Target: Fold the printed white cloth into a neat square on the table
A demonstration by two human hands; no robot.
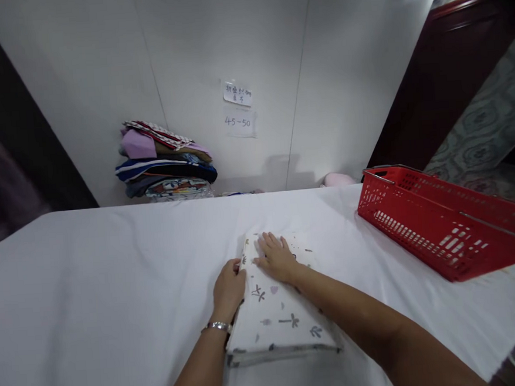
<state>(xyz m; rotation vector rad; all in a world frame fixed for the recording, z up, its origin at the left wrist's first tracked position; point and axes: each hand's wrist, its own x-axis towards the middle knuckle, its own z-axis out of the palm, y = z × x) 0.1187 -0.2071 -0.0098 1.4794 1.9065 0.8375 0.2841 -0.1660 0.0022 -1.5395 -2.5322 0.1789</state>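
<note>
A folded white cloth with small printed motifs (279, 318) lies on the white table (91, 275) in front of me. My right hand (277, 256) rests flat on the cloth's far end, fingers stretched out. My left hand (229, 289) curls around the cloth's left edge, fingertips tucked at the fold. A metal bracelet sits on my left wrist.
A red plastic basket (445, 227) stands at the table's right side, tilted over the edge. A stack of folded clothes (165, 161) sits against the white wall at the back left. Two paper notes (238, 109) are stuck on the wall. A pink object (338, 179) peeks behind the table.
</note>
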